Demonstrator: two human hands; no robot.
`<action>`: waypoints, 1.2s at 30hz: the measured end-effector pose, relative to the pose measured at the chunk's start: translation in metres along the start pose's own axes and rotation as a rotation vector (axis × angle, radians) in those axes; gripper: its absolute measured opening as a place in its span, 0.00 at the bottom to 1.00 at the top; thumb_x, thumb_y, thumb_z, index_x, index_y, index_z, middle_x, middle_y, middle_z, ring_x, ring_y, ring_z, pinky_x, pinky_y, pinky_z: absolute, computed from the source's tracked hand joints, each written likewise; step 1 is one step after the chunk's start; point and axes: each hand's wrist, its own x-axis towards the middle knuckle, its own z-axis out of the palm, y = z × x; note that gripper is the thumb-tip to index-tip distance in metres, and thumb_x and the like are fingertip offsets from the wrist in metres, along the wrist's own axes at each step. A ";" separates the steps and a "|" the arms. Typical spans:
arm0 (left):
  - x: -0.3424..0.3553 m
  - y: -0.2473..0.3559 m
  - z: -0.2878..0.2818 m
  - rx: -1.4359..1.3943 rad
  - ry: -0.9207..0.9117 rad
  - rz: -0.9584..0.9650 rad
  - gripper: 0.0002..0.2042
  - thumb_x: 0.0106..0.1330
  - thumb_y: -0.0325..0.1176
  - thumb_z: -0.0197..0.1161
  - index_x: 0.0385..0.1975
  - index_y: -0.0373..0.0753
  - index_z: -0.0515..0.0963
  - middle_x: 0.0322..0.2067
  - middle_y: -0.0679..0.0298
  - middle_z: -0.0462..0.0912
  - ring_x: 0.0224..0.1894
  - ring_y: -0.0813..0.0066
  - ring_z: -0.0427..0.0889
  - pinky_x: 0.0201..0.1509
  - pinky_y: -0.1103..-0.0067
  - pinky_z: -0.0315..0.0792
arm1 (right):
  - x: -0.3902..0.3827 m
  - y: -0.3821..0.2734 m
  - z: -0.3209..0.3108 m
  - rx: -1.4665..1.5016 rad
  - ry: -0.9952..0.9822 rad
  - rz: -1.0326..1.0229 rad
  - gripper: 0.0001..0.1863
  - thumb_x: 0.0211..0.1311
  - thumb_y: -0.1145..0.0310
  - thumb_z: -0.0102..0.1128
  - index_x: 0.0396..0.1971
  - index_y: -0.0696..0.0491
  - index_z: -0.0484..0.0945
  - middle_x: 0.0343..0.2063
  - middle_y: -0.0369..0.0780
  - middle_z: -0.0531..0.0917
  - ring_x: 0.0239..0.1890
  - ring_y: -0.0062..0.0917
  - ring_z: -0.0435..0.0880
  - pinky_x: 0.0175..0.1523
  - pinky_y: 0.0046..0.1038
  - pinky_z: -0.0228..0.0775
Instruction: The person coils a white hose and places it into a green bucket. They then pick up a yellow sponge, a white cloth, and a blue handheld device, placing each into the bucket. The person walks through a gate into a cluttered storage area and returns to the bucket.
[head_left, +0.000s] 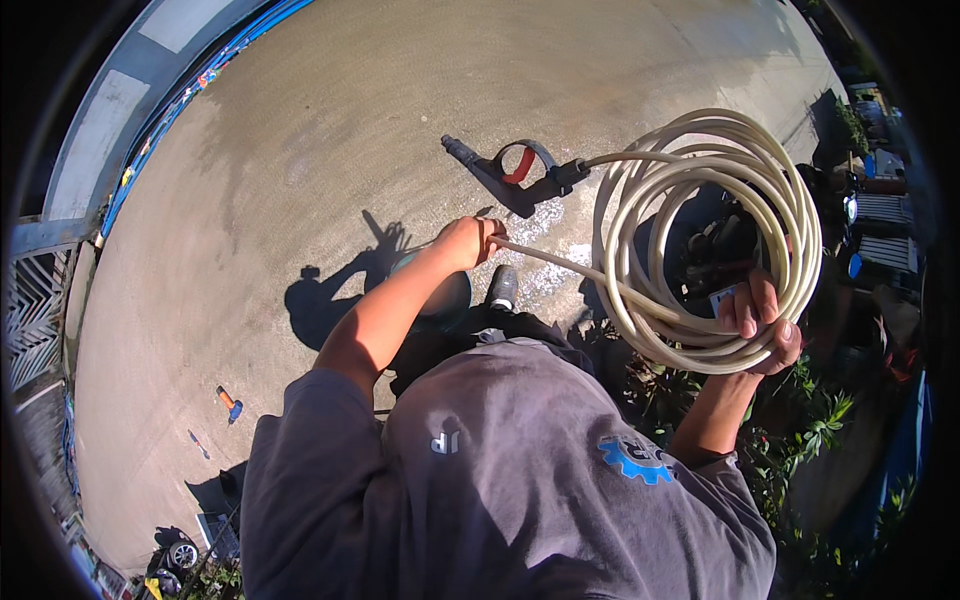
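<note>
A coil of cream-coloured hose [625, 250] hangs in several loops from my right hand [762, 320], whose fingers wrap round the bundle at its lower right. My left hand [468, 243] is closed on a single strand of the same hose, stretched between the coil and my fist. Beyond my left hand is a black spray gun [540, 188] with a red part inside its ring-shaped grip. The hose runs from the coil into one end of the gun, and its nozzle points to the upper left. Neither hand touches the gun.
Wet concrete ground [400, 110] spreads ahead. My shoe [503, 288] stands beside a greenish round container [450, 300], partly hidden by my forearm. A hammer [230, 405] with orange on its handle lies at left. Leafy plants [800, 430] grow at right; a metal gate [38, 320] edges the left.
</note>
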 end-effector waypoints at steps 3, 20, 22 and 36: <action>-0.028 -0.070 0.014 -0.022 0.130 -0.154 0.10 0.66 0.31 0.67 0.46 0.43 0.82 0.37 0.52 0.85 0.43 0.49 0.85 0.47 0.62 0.79 | -0.012 -0.038 -0.010 0.002 -0.108 -0.083 0.41 0.63 0.66 0.62 0.71 0.67 0.53 0.33 0.36 0.74 0.27 0.23 0.80 0.40 0.35 0.81; -0.064 -0.143 -0.249 -0.473 1.574 -0.152 0.18 0.79 0.49 0.57 0.37 0.38 0.72 0.24 0.69 0.70 0.27 0.77 0.69 0.38 0.74 0.71 | -0.018 -0.019 -0.056 -0.116 0.204 0.140 0.35 0.61 0.66 0.65 0.63 0.67 0.63 0.33 0.37 0.73 0.27 0.24 0.80 0.39 0.35 0.81; -0.057 -0.112 -0.297 -0.630 1.497 0.075 0.18 0.79 0.49 0.55 0.34 0.41 0.70 0.20 0.71 0.65 0.23 0.78 0.64 0.36 0.72 0.69 | -0.014 -0.001 -0.060 -0.048 0.256 0.188 0.32 0.61 0.67 0.64 0.61 0.66 0.66 0.33 0.38 0.74 0.27 0.24 0.81 0.38 0.36 0.80; 0.062 0.169 -0.251 -0.773 -0.387 0.371 0.29 0.81 0.60 0.41 0.23 0.43 0.69 0.13 0.78 0.56 0.15 0.84 0.58 0.21 0.82 0.60 | 0.054 0.095 -0.037 -0.022 0.252 0.350 0.39 0.55 0.77 0.64 0.70 0.59 0.66 0.37 0.44 0.80 0.32 0.29 0.82 0.39 0.34 0.84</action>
